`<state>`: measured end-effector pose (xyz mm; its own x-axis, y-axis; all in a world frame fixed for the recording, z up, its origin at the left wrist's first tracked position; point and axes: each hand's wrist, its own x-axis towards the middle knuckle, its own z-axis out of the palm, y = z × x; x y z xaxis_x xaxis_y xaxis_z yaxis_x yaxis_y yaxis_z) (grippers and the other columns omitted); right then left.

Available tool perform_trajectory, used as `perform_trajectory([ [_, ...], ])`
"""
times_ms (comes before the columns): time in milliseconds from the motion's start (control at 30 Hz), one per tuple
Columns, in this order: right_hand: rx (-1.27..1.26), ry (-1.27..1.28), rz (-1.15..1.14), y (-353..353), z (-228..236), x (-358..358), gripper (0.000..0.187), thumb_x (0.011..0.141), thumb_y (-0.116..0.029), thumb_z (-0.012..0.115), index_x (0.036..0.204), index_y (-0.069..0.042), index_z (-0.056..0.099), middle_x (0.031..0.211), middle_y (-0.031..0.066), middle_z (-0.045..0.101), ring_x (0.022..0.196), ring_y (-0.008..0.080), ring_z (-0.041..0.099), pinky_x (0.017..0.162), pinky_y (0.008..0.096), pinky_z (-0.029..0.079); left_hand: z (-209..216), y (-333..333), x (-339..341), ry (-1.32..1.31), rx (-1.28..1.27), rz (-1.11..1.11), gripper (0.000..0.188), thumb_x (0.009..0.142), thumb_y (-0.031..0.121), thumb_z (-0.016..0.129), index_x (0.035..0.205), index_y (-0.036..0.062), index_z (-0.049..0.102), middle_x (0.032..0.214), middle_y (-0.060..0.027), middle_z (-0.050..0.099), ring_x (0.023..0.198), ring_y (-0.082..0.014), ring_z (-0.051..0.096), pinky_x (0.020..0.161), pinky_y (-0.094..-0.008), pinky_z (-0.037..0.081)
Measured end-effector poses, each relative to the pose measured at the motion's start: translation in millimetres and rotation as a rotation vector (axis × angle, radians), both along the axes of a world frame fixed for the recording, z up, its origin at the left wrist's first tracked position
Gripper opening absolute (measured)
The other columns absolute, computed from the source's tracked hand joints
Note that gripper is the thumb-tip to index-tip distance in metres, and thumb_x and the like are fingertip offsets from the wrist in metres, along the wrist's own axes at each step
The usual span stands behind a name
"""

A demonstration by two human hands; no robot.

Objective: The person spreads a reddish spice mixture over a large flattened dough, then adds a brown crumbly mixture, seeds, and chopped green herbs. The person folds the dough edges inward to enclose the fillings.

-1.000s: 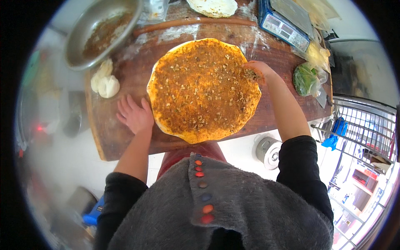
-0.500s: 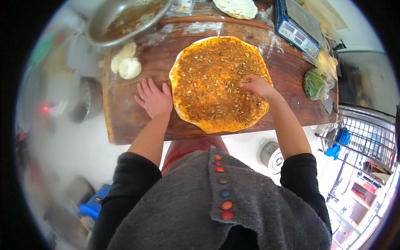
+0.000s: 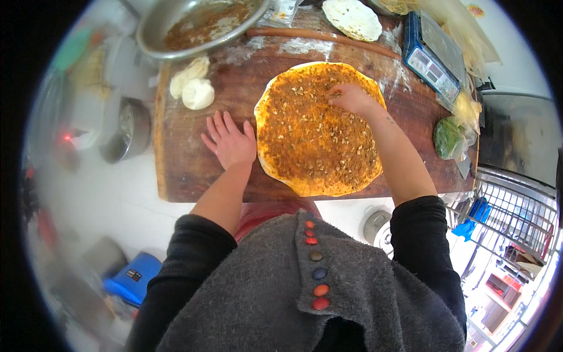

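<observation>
Spreading topping on flatbread (image 3: pixel 319 132), mid wooden tabletop (image 3: pixel 187 170).
Left hand (image 3: pixel 230 141) flat, fingers splayed, holding nothing, pinning tabletop beside dough edge; right hand (image 3: pixel 350 98) fingertips pressed into topping near far edge, nothing gripped.

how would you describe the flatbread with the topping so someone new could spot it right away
Start at the long wooden board across the top of the picture. Near its middle lies the topped flatbread, a big round of dough spread edge to edge with orange-brown mince, the right hand on it and the left hand beside it. The plain flatbread behind is smaller, pale and bare.
</observation>
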<state>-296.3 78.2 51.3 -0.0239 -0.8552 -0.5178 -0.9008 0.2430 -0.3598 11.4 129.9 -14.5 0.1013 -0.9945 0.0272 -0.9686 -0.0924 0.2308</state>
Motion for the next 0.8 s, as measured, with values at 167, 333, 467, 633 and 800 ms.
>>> perform_trajectory([
  [167, -0.081, 0.009, 0.089, -40.1, 2.3, 17.6, 0.040, 0.085, -0.018, 0.067, 0.123, -0.007, 0.062, 0.095, 0.0135, 0.071, 0.075, 0.0214, 0.071, 0.075, 0.0373, 0.054, 3.2, -1.0, -0.8, 0.003, 0.015, 0.003, 0.062, 0.094, 0.043, 0.045, 0.142, 0.0045, 0.038, 0.153, -0.0124, 0.030, 0.145, -0.0315, 0.018, 0.116, -0.0581, 0.010],
  [333, -0.181, 0.072, -0.151, -50.9, -8.3, -20.3, 0.037, 0.091, -0.024, 0.062, 0.122, -0.004, 0.062, 0.095, 0.0146, 0.071, 0.080, 0.0229, 0.071, 0.073, 0.0382, 0.055, 3.5, -1.9, -2.6, -0.021, 0.011, 0.012, 0.062, 0.093, 0.042, 0.048, 0.141, 0.0039, 0.040, 0.152, -0.0122, 0.032, 0.144, -0.0317, 0.020, 0.115, -0.0584, 0.011],
  [467, -0.038, 0.182, -0.073, -35.9, -4.0, -51.8, 0.038, 0.090, -0.023, 0.063, 0.123, -0.003, 0.061, 0.098, 0.0155, 0.071, 0.085, 0.0227, 0.069, 0.070, 0.0366, 0.054, 5.1, -1.8, -3.4, -0.039, 0.075, 0.027, 0.062, 0.095, 0.042, 0.047, 0.144, 0.0068, 0.035, 0.154, -0.0094, 0.028, 0.147, -0.0272, 0.014, 0.118, -0.0528, 0.006],
  [633, 0.086, -0.206, -0.299, -7.9, 10.3, -44.3, 0.040, 0.086, -0.023, 0.063, 0.121, -0.004, 0.062, 0.109, 0.0187, 0.067, 0.105, 0.0313, 0.064, 0.089, 0.0409, 0.050, 5.0, -1.0, -3.4, -0.052, 0.028, 0.017, 0.062, 0.094, 0.043, 0.048, 0.143, 0.0072, 0.036, 0.154, -0.0099, 0.029, 0.146, -0.0283, 0.017, 0.117, -0.0541, 0.007],
  [800, -0.282, -0.054, -0.053, 17.1, 23.4, -12.9, 0.031, 0.086, -0.023, 0.064, 0.110, -0.004, 0.065, 0.101, 0.0191, 0.067, 0.097, 0.0347, 0.064, 0.085, 0.0407, 0.050, 3.4, -1.1, -2.8, -0.061, 0.014, 0.014, 0.062, 0.094, 0.043, 0.049, 0.143, 0.0074, 0.037, 0.153, -0.0101, 0.029, 0.146, -0.0288, 0.018, 0.117, -0.0546, 0.008],
])
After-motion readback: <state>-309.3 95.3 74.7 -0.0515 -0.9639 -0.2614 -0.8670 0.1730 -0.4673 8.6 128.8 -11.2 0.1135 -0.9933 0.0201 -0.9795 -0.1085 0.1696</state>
